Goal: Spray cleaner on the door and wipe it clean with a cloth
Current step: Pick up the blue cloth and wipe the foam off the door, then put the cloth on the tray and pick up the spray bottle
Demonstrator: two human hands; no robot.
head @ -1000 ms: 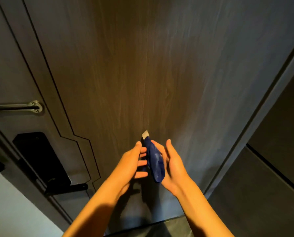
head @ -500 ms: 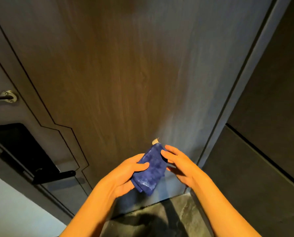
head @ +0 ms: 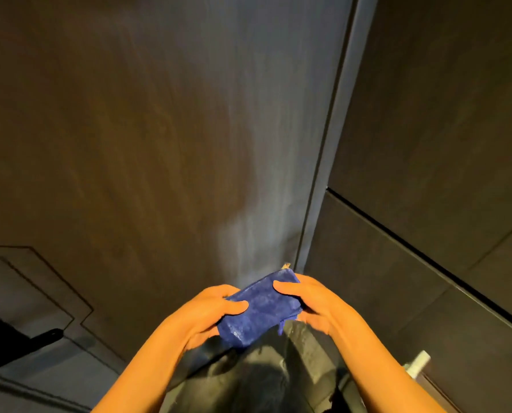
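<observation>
A folded blue cloth (head: 262, 307) with a small pale tag at its far corner is held flat between both hands, low in front of the dark wood-grain door (head: 159, 129). My left hand (head: 210, 314) grips its near left edge with the thumb on top. My right hand (head: 311, 302) holds its right edge, fingers laid over the top. A paler streaked patch runs down the door just above the cloth. A white spray nozzle (head: 418, 361) shows at the lower right.
The door frame (head: 332, 138) runs up on the right, with dark wall panels (head: 442, 144) beyond it. A black lever handle (head: 44, 336) juts out at the lower left. Dark stone floor (head: 248, 380) lies below the hands.
The view has swung right, so the door handle and lock slid off to the left. The cloth went from edge-on between the palms to lying flat, with both hands gripping its ends.
</observation>
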